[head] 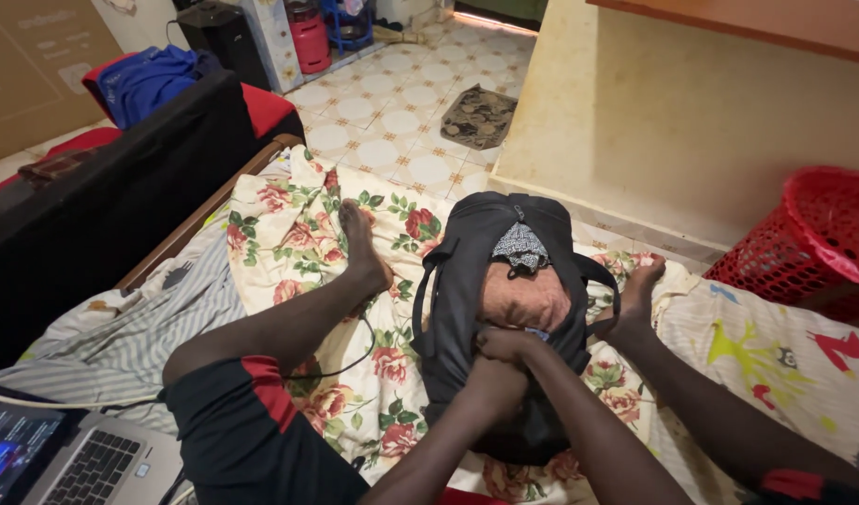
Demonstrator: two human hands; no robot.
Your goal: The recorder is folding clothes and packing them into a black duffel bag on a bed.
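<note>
A black backpack (467,271) lies open on the floral bedsheet (298,243) between my outstretched bare legs. Inside it show a brownish cloth (528,297) and a small black-and-white patterned cloth (520,247). My right hand (506,344) is closed in a fist on the near rim of the backpack's opening. Just below and against it, my left hand (490,382) presses on the bag, with its fingers hidden under the right hand. My feet rest on either side of the bag.
An open laptop (83,458) sits at the bottom left with a thin cable (350,365) trailing across the sheet. A red mesh basket (822,234) stands at the right. Dark furniture (102,206) runs along the bed's left; a tiled floor with a mat (478,114) lies beyond.
</note>
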